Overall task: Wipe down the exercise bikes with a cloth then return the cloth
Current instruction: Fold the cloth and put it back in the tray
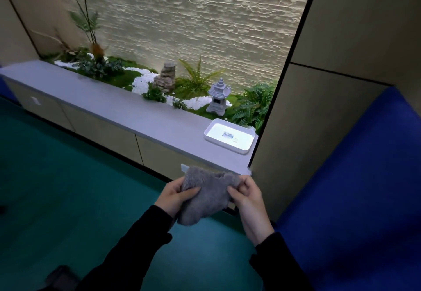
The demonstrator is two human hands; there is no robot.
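Hands first: our left hand [175, 196] grips the left side of the grey cloth [205, 196], thumb laid across the front and fingers wrapped round behind it. Our right hand [247, 196] pinches the cloth's right edge between thumb and fingertips. So the cloth is up in the air, bunched between the two hands, fluffy and crumpled, with one loose corner hanging down below the left hand. Black sleeves [136, 245] cover both our forearms to the wrists.

Moving outward, the cloth hangs in front of a low beige cabinet [102, 129], above teal floor [68, 188]. On top of the cabinet runs a long grey ledge [114, 106], and at its right end, up beyond our hands, sits a white rectangular tray [208, 133] with a small label [228, 135] lying inside it. The cloth and the tray are apart.

Behind the ledge we see a little indoor garden: a grey stone lantern [218, 97] just behind the tray, a stack of rocks [165, 77] further left, white pebbles [141, 81] winding through moss [127, 78], ferns [252, 106] at the right, and a tall leafy plant [88, 21] at the far left. A rough, pale stone wall [205, 28] rises at the back. To our right stands a beige wall panel [341, 40] edged in black, and below it a blue surface [353, 188].
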